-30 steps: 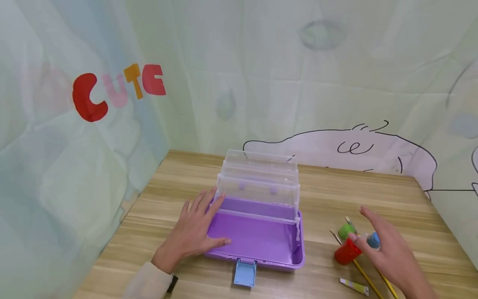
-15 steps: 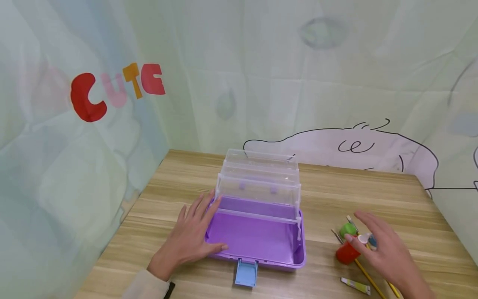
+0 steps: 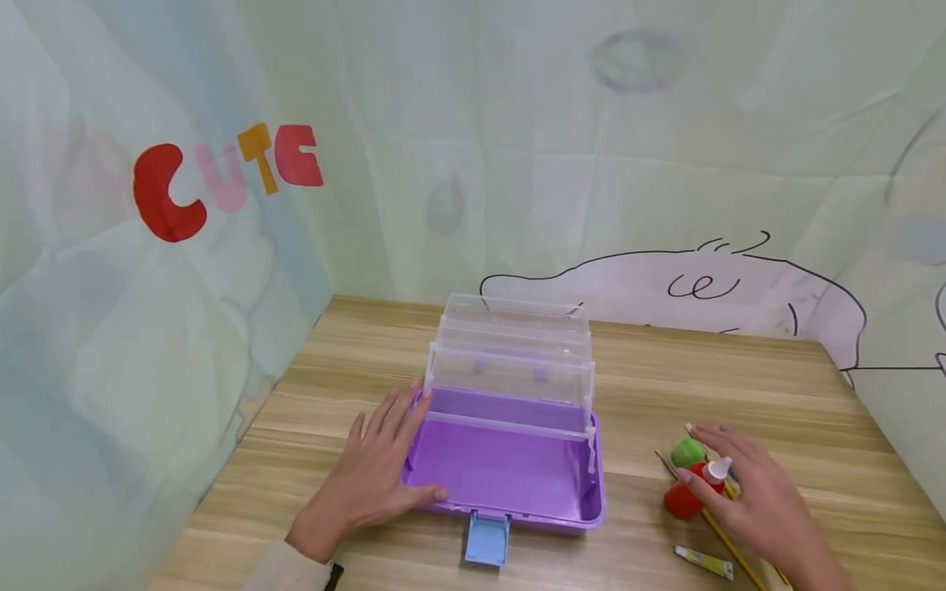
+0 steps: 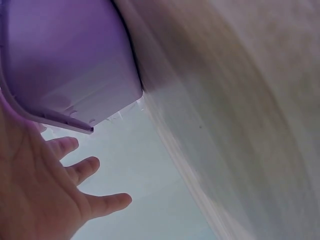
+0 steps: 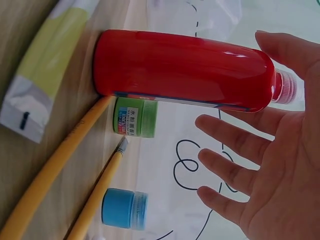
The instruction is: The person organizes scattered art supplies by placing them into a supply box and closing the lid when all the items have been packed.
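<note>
My left hand (image 3: 365,480) rests with spread, fairly straight fingers at the left side of a purple box (image 3: 502,468), its thumb by the front rim. The box stands unfolded, with clear tiered trays (image 3: 513,377) raised at the back and a blue latch (image 3: 488,540) hanging in front. To the right, my right hand (image 3: 764,509) is around the upper part of an upright red bottle (image 5: 180,70) with a white nozzle. Thumb and index finger are on either side of its shoulder, the other fingers extended; whether they touch it I cannot tell.
Beside the bottle stand a green paint jar (image 3: 688,452) and a blue paint jar (image 5: 117,207), the latter mostly hidden in the head view. Yellow-handled paintbrushes (image 5: 55,170) lie there, and a paint tube (image 3: 704,562) is nearer the front. A printed cloth (image 3: 399,164) borders the wooden table.
My right hand has lowered and moved in around the red bottle, its fingers now covering the blue jar. The left hand has shifted slightly left at the box's side.
</note>
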`<state>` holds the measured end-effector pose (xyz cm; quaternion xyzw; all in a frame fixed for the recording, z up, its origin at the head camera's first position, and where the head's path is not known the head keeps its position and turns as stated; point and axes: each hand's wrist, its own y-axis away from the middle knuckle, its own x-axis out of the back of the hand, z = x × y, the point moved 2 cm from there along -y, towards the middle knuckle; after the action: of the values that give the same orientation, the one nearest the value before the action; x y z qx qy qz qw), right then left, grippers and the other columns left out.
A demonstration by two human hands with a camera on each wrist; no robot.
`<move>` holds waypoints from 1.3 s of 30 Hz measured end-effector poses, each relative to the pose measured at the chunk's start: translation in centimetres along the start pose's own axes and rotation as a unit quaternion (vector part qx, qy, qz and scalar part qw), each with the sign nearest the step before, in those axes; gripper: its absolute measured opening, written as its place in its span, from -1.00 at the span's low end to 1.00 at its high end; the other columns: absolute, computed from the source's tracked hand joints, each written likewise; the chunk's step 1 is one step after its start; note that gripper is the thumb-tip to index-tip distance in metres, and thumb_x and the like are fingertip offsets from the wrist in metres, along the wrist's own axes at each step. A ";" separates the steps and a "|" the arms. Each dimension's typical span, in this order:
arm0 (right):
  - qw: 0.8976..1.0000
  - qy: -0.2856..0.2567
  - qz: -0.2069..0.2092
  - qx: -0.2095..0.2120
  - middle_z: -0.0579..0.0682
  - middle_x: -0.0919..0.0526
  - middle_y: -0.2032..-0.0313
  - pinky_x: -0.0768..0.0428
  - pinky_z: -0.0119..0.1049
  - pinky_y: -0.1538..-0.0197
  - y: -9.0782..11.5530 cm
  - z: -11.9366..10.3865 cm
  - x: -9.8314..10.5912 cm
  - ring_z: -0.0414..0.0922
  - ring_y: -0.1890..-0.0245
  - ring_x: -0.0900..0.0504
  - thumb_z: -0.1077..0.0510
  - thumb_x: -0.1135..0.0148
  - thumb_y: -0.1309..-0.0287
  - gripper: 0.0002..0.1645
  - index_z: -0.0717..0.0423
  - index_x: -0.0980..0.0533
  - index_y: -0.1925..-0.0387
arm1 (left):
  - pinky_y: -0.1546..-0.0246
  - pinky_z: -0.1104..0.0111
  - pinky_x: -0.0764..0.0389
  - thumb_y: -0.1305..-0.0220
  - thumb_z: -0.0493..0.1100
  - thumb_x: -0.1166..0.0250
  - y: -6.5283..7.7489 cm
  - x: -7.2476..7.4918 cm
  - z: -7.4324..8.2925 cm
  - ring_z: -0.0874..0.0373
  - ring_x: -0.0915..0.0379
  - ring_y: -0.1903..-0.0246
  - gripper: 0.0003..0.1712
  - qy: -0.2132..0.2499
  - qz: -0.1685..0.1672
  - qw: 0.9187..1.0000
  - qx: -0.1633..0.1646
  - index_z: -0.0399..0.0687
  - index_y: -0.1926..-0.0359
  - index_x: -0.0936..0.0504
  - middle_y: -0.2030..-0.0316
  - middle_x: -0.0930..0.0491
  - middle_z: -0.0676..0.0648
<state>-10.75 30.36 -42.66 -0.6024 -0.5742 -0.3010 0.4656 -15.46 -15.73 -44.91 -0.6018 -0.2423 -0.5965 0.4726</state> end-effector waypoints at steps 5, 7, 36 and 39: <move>1.000 -0.005 -0.016 -0.022 0.29 -0.40 -0.25 -0.23 0.43 -0.09 0.2 0.0 -0.1 0.30 -0.27 -0.26 -0.30 -0.28 -0.08 -0.26 -0.08 -0.44 -0.24 | -0.15 -0.40 -0.14 0.22 0.63 -0.23 0.1 -0.1 -0.1 -0.21 0.08 -0.43 0.42 0.003 0.003 1.000 0.001 0.13 -0.53 0.19 -0.51 0.09 -0.07; 1.000 -0.010 -0.014 -0.022 0.30 -0.41 -0.24 -0.24 0.41 -0.09 0.3 0.1 -0.2 0.30 -0.26 -0.28 -0.31 -0.27 -0.08 -0.27 -0.05 -0.46 -0.21 | -0.16 -0.40 -0.13 0.22 0.62 -0.25 0.1 -0.1 -0.1 -0.21 0.07 -0.43 0.42 0.006 0.004 1.000 0.002 0.13 -0.53 0.18 -0.51 0.09 -0.07; 0.999 -0.018 0.021 -0.035 -0.07 -0.62 0.24 -0.55 0.01 0.14 1.9 0.7 -0.6 -0.02 0.18 -0.55 -0.24 -0.40 0.02 -0.47 -0.01 -0.56 0.12 | -0.16 -0.38 -0.15 0.20 0.65 -0.20 0.0 -0.1 -0.2 -0.18 0.07 -0.43 0.41 0.004 -0.009 1.000 0.012 0.16 -0.53 0.21 -0.51 0.10 -0.08; 0.998 -0.018 0.003 -0.054 -0.01 -0.62 0.20 -0.56 0.10 0.11 1.9 0.8 -0.7 0.02 0.17 -0.55 -0.29 -0.36 0.00 -0.42 0.02 -0.54 0.10 | -0.16 -0.38 -0.14 0.21 0.64 -0.21 0.0 -0.2 -0.2 -0.18 0.07 -0.44 0.42 0.006 -0.010 1.000 0.014 0.16 -0.53 0.22 -0.51 0.10 -0.06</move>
<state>-9.11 30.94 -43.98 -0.6336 -0.5636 -0.3196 0.4229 -15.53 -15.86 -45.11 -0.5894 -0.2538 -0.6014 0.4760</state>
